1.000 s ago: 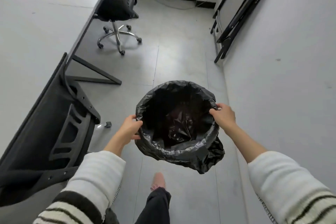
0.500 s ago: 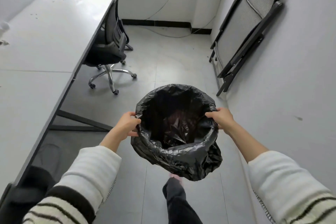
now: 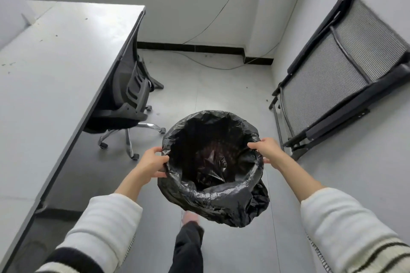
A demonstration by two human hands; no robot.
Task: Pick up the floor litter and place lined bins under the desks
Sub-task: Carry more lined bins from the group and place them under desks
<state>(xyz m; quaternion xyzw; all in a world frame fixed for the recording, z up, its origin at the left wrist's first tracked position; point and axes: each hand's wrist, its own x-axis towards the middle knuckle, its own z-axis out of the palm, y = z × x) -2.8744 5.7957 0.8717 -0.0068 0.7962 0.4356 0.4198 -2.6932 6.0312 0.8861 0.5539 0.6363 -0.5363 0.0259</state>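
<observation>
Grey floor [image 3: 221, 86], desk [image 3: 55, 68] at left. Left hand [image 3: 153, 165] and right hand [image 3: 265, 150] are gripping the lined bin [image 3: 213, 197] by its rim, carried mid-air. Advice: keeping it level, lowering beside the chair [image 3: 131, 99].

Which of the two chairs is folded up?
The grey mesh chair leaning against the right wall is folded flat; the black office chair stands on its chrome wheeled base, tucked at the grey desk.

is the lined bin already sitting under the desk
No, both hands, left and right, hold the lined bin by its rim above the open floor, beside the desk.
</observation>
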